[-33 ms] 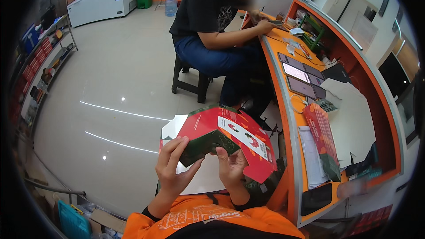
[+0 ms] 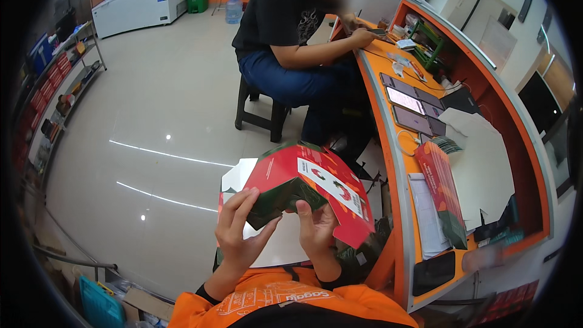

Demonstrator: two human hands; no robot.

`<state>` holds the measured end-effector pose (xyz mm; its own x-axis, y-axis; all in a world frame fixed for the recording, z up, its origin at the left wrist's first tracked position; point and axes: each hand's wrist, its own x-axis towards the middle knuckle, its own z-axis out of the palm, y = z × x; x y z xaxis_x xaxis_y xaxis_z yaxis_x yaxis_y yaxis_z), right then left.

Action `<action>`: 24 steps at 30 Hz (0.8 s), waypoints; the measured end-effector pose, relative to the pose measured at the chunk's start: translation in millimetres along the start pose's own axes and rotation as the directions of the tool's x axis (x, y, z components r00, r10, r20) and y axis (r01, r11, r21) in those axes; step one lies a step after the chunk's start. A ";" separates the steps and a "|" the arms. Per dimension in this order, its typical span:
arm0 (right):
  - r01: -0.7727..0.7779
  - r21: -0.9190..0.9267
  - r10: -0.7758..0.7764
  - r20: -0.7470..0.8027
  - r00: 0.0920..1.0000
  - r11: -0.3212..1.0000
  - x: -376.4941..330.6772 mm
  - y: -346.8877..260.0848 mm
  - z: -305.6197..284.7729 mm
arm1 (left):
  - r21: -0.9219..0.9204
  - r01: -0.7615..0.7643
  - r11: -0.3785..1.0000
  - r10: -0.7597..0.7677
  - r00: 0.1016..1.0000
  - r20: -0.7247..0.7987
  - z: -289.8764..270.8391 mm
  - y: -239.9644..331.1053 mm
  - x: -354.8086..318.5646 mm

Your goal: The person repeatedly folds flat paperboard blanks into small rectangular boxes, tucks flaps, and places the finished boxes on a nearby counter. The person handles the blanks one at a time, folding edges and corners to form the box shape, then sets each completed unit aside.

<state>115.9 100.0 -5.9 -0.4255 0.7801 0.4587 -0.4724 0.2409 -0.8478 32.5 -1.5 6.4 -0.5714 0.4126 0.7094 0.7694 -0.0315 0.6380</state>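
Note:
A partly folded red and green cardboard box with printed pictures is held up in front of my orange shirt. My left hand pinches its left front corner at the green panel, thumb below and fingers over the edge. At the right, my right hand grips the front edge, thumb against the green side and the other fingers partly hidden behind the card. White unprinted card shows below, between my hands; I cannot tell whether it belongs to the same box.
On the orange counter at the right lie several phones, a stack of flat boxes and a dark phone. A person sits on a black stool ahead, holding a phone. A loaded shelf stands left.
The box has shifted very slightly, its right end moving a little to the left. Both hands keep their grip.

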 end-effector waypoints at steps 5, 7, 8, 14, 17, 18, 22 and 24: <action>-0.282 0.360 0.325 -0.065 0.943 0.889 -5.8 27.8 6.6 | -0.034 0.109 0.993 -0.109 0.994 0.006 24.7 5.4 -10.5; -0.286 0.283 0.306 -0.025 0.952 0.915 1.0 24.8 -1.3 | -0.078 0.167 0.983 -0.167 0.986 0.012 31.1 5.4 -10.6; -0.195 0.208 0.196 0.015 0.980 0.958 10.2 15.9 -3.4 | -0.170 0.194 0.966 -0.179 0.979 0.098 28.2 2.5 -12.7; 0.521 -0.327 -0.545 0.023 0.838 0.788 85.0 -123.0 -37.3 | -0.291 0.313 0.904 -0.210 0.919 0.334 22.9 -25.9 -29.2; 0.406 -0.759 -0.609 0.015 0.793 0.509 130.3 -212.8 -59.8 | 0.029 0.296 0.955 -0.281 0.868 0.408 14.2 -57.6 -43.9; 0.293 -0.853 -0.589 -0.021 0.808 0.431 145.7 -217.6 -84.4 | 0.157 0.235 0.959 -0.280 0.864 0.417 8.3 -66.6 -50.4; -0.457 -0.871 -0.262 -0.406 0.876 -0.179 201.9 -224.3 -163.5 | 0.352 0.391 0.851 -0.503 0.798 0.332 5.7 -109.3 -97.3; -0.557 -0.782 -0.199 -0.521 0.830 -0.280 212.1 -211.6 -193.7 | 0.433 0.424 0.796 -0.575 0.753 0.320 5.0 -108.7 -105.7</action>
<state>275.1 326.3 219.3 0.1428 0.9002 0.4115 0.9727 -0.0507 -0.2266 10.7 -37.1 -139.5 -0.7814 0.6199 0.0717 0.4935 0.5436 0.6789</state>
